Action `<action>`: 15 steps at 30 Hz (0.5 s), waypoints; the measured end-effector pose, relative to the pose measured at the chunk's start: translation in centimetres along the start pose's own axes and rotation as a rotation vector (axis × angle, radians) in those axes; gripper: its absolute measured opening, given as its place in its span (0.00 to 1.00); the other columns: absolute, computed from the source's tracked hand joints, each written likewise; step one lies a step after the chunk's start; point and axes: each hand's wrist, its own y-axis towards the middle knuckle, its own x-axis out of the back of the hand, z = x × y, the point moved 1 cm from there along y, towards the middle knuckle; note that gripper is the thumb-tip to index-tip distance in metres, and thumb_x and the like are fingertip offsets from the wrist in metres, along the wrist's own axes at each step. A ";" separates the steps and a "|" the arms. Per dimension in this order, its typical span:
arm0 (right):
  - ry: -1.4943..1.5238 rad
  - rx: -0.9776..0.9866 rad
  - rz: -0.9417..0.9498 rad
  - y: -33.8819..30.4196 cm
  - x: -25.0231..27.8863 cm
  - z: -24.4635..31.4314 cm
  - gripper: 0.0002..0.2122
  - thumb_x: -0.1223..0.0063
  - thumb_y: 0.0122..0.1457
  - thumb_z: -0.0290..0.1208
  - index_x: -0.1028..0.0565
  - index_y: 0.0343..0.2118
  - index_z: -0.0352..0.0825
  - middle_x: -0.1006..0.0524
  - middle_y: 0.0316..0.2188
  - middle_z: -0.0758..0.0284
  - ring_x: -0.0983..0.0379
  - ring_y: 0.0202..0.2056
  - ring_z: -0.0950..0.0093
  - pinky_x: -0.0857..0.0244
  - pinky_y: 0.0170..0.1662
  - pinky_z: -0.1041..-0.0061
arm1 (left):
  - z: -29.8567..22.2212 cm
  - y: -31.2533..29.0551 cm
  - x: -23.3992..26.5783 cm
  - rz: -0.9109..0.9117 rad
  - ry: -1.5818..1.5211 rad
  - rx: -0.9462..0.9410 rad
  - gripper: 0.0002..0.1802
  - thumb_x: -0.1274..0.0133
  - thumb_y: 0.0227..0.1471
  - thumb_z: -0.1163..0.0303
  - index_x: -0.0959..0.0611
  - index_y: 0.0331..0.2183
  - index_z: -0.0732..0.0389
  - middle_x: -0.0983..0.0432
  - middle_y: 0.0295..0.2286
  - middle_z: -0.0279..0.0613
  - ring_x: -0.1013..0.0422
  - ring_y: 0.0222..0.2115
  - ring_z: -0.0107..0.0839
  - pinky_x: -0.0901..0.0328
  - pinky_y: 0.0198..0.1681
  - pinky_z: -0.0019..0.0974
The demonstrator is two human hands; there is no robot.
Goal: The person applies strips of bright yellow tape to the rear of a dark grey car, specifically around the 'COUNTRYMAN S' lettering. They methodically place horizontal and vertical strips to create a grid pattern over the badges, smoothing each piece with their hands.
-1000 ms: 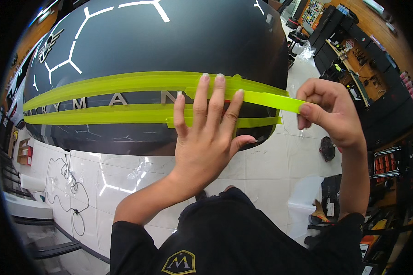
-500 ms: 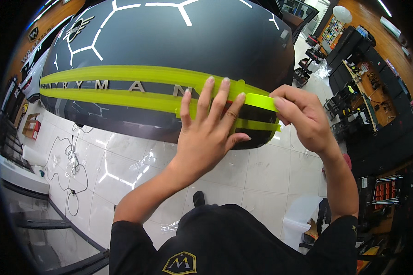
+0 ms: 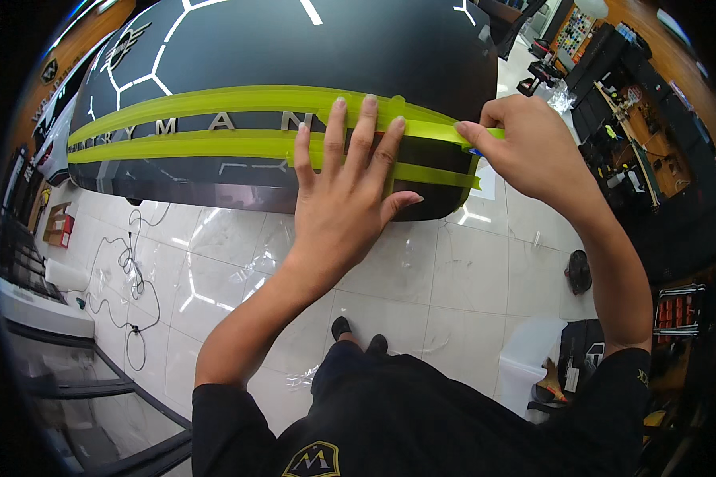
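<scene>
Pinching flat yel-grn tape point(image 3: 436, 131) w/ R hand point(image 3: 533, 151).

Tape point(image 3: 433, 130) apparently in right hand point(image 3: 533, 147)

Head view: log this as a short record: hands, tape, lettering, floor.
Left hand: spread open across yellow-green tape bands on a glossy dark grey car panel
Right hand: pinching a flat, bright yellow-green tape strip near the panel's right edge
Letters: silver, between the upper band and the lower band
Emblem: silver, winged, at the panel's upper left
Floor: shiny white tiles, looping black cable at left
</scene>
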 end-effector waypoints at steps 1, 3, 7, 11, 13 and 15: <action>-0.025 -0.067 0.031 0.0 0.0 -0.1 0.19 0.42 0.60 0.43 0.17 0.28 0.26 0.19 0.24 0.51 0.20 0.29 0.55 0.27 0.39 0.60 | 0.0 0.0 0.1 0.018 -0.004 0.007 0.46 0.46 0.53 0.35 0.31 0.66 0.48 0.45 0.68 0.44 0.52 0.70 0.49 0.66 0.69 0.63; -0.031 -0.048 -0.038 -0.6 -0.7 -1.6 0.19 0.41 0.60 0.43 0.17 0.27 0.27 0.19 0.24 0.52 0.19 0.30 0.55 0.26 0.39 0.61 | -0.1 0.0 0.4 0.051 -0.016 0.013 0.46 0.46 0.54 0.36 0.33 0.68 0.47 0.47 0.69 0.44 0.54 0.70 0.48 0.68 0.70 0.61; 0.131 0.024 -0.092 -1.3 -1.5 -4.2 0.16 0.39 0.60 0.40 0.18 0.26 0.28 0.20 0.21 0.55 0.21 0.25 0.63 0.29 0.33 0.66 | 0.0 0.2 0.7 0.090 -0.019 0.012 0.45 0.46 0.57 0.37 0.34 0.68 0.47 0.49 0.70 0.45 0.56 0.71 0.50 0.68 0.70 0.63; 0.374 -0.025 -0.048 -2.7 -1.5 -5.8 0.13 0.37 0.60 0.36 0.20 0.26 0.28 0.24 0.18 0.61 0.29 0.20 0.74 0.39 0.27 0.73 | 0.3 0.0 0.6 0.140 -0.012 0.006 0.44 0.47 0.58 0.37 0.35 0.69 0.47 0.52 0.70 0.46 0.57 0.71 0.52 0.70 0.70 0.64; 0.443 -0.029 -0.078 -3.3 -2.5 -6.8 0.13 0.36 0.59 0.35 0.21 0.27 0.29 0.27 0.16 0.64 0.33 0.20 0.78 0.44 0.25 0.74 | 0.5 0.2 0.8 0.160 -0.009 0.002 0.45 0.47 0.58 0.37 0.35 0.69 0.46 0.52 0.70 0.47 0.57 0.71 0.52 0.70 0.70 0.64; 0.448 -0.036 -0.075 -3.7 -3.0 -6.6 0.12 0.36 0.59 0.35 0.21 0.27 0.29 0.27 0.16 0.64 0.33 0.19 0.77 0.44 0.25 0.74 | 0.5 0.1 0.8 0.180 0.012 0.004 0.44 0.47 0.58 0.37 0.35 0.69 0.46 0.52 0.70 0.47 0.57 0.71 0.53 0.70 0.70 0.63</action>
